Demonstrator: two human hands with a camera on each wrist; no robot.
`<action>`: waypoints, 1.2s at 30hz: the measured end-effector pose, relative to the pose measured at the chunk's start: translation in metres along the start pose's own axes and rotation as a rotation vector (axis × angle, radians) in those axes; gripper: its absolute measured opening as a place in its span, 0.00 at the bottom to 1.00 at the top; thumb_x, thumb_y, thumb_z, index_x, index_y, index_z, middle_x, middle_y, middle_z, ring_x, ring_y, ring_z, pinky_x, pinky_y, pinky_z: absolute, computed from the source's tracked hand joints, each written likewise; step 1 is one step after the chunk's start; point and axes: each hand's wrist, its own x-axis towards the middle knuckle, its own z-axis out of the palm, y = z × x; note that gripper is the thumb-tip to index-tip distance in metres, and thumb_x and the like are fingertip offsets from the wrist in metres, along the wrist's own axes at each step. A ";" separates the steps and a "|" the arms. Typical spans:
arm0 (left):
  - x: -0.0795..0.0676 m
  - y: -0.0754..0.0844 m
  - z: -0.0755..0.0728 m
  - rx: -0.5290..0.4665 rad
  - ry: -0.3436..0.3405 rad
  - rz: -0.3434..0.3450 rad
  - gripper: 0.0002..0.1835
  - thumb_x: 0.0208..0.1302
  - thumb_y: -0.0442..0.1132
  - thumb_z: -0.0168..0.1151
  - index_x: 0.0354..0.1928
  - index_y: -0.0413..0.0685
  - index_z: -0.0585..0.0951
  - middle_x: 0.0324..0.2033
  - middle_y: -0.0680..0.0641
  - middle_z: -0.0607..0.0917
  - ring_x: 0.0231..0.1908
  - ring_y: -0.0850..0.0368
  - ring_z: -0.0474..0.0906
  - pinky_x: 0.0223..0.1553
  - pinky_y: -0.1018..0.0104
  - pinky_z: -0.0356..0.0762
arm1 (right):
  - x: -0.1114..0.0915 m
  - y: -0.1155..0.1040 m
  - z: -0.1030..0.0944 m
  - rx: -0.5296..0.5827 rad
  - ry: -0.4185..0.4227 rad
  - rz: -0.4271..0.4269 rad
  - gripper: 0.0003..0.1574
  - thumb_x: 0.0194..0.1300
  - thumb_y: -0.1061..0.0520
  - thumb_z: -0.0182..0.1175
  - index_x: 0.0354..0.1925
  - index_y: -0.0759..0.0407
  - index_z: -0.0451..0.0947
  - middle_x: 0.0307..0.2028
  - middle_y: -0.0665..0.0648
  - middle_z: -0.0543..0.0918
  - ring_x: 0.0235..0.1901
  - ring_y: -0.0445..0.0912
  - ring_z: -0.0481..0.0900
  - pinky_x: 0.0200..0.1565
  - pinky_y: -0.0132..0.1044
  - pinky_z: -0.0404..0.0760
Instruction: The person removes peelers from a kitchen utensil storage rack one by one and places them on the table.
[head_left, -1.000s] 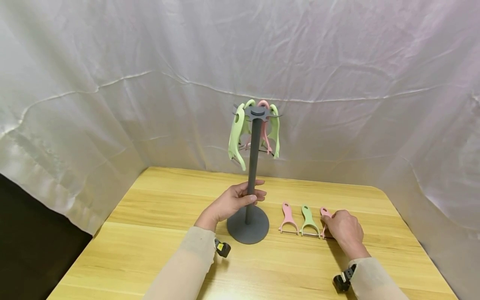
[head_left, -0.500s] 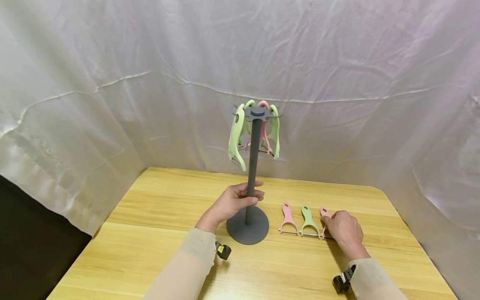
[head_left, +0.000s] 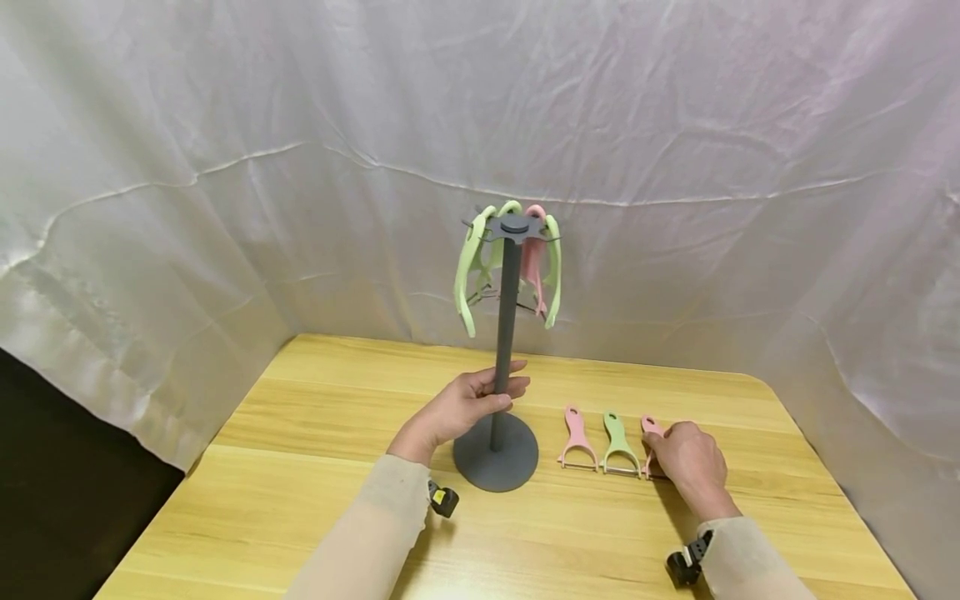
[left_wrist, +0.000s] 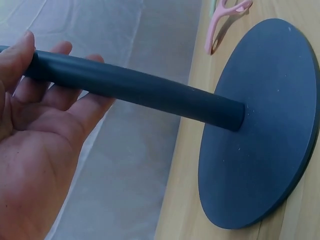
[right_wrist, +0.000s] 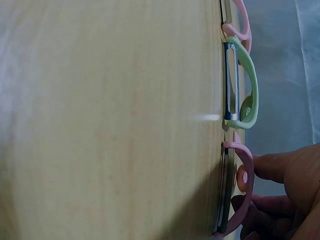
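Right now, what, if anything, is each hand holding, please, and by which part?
The left hand holds the dark stand by its pole; the right hand pinches the rightmost pink peeler by its handle.

Wooden table (head_left: 285, 483), dark stand (head_left: 506, 325); two pink peelers (head_left: 575, 425), green peeler (head_left: 614, 429) between

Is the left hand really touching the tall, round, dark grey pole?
Touching. The left wrist view shows the left hand holding the dark grey pole between thumb and fingers.

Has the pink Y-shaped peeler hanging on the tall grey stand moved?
Yes: the hanging pink peeler has shifted slightly right against the pale fabric backdrop.
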 end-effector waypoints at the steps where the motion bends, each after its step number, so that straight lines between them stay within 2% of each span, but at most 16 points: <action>1: 0.000 0.000 0.000 0.002 -0.009 0.000 0.31 0.80 0.32 0.57 0.80 0.58 0.68 0.73 0.42 0.77 0.73 0.47 0.73 0.72 0.53 0.73 | 0.000 0.000 0.000 0.000 0.000 -0.001 0.26 0.76 0.41 0.58 0.28 0.57 0.84 0.24 0.59 0.83 0.24 0.53 0.76 0.22 0.43 0.69; 5: -0.001 0.000 -0.001 0.010 -0.031 0.011 0.31 0.80 0.32 0.56 0.81 0.57 0.66 0.73 0.39 0.76 0.72 0.45 0.74 0.72 0.52 0.73 | 0.000 0.000 0.000 0.005 -0.004 0.000 0.26 0.76 0.41 0.58 0.27 0.57 0.84 0.23 0.58 0.82 0.23 0.53 0.76 0.22 0.42 0.68; 10: -0.001 0.000 0.000 0.012 -0.016 0.019 0.30 0.81 0.34 0.57 0.80 0.57 0.67 0.70 0.38 0.79 0.70 0.46 0.77 0.69 0.52 0.76 | 0.000 0.000 0.001 0.006 0.000 -0.002 0.27 0.76 0.41 0.58 0.27 0.57 0.84 0.23 0.58 0.82 0.23 0.53 0.76 0.22 0.43 0.68; 15: 0.002 0.000 0.003 -0.007 0.016 0.043 0.29 0.81 0.37 0.58 0.79 0.52 0.69 0.67 0.36 0.81 0.66 0.45 0.81 0.66 0.50 0.79 | 0.000 0.000 0.001 0.002 0.002 -0.004 0.26 0.76 0.42 0.58 0.27 0.56 0.83 0.22 0.58 0.81 0.23 0.53 0.75 0.22 0.42 0.68; 23: 0.007 0.000 0.005 -0.045 0.108 0.068 0.26 0.75 0.34 0.65 0.73 0.47 0.77 0.60 0.38 0.87 0.59 0.45 0.87 0.62 0.38 0.80 | 0.001 0.000 0.000 -0.006 0.001 -0.003 0.26 0.77 0.42 0.58 0.28 0.57 0.84 0.24 0.59 0.83 0.23 0.53 0.76 0.23 0.43 0.68; 28: 0.008 0.003 0.005 -0.052 0.100 0.071 0.24 0.76 0.34 0.63 0.72 0.45 0.77 0.60 0.38 0.86 0.62 0.39 0.84 0.62 0.36 0.79 | 0.002 -0.001 -0.001 -0.007 -0.005 0.005 0.26 0.77 0.42 0.58 0.27 0.57 0.83 0.24 0.59 0.81 0.24 0.53 0.75 0.23 0.43 0.68; 36: 0.007 0.005 0.002 -0.046 0.060 0.048 0.23 0.80 0.37 0.58 0.74 0.46 0.75 0.65 0.37 0.83 0.66 0.43 0.81 0.66 0.41 0.78 | 0.002 0.000 -0.001 -0.005 0.001 0.008 0.26 0.77 0.42 0.57 0.27 0.57 0.83 0.24 0.58 0.82 0.24 0.53 0.75 0.23 0.42 0.68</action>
